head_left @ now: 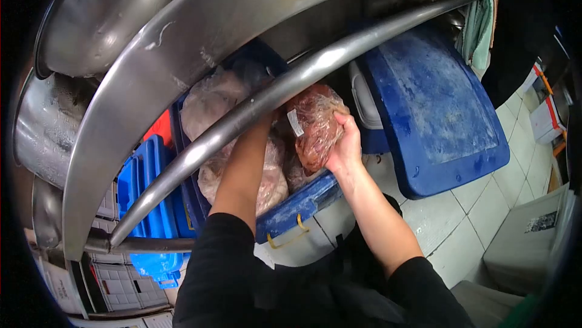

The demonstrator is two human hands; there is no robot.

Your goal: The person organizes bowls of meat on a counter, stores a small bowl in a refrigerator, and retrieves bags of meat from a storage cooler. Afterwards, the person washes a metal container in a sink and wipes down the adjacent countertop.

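My right hand (345, 146) grips the side of a clear plastic bag of red meat (318, 123), which carries a small white label. It is raised at the right side of an open blue cooler box (285, 222). My left forearm (239, 173) reaches into the box and passes beneath a metal bar; the bar hides the hand, near the left side of the meat bag. Other plastic bags of paler meat (212, 107) fill the box on the left, around and below my left arm.
A metal bar (224, 131) and a steel table edge (139, 67) cross above the box. Right of it lies a wet blue lid (436, 110). Bright blue plastic crates (145, 188) stand left, and a green cloth (479, 28) hangs at upper right.
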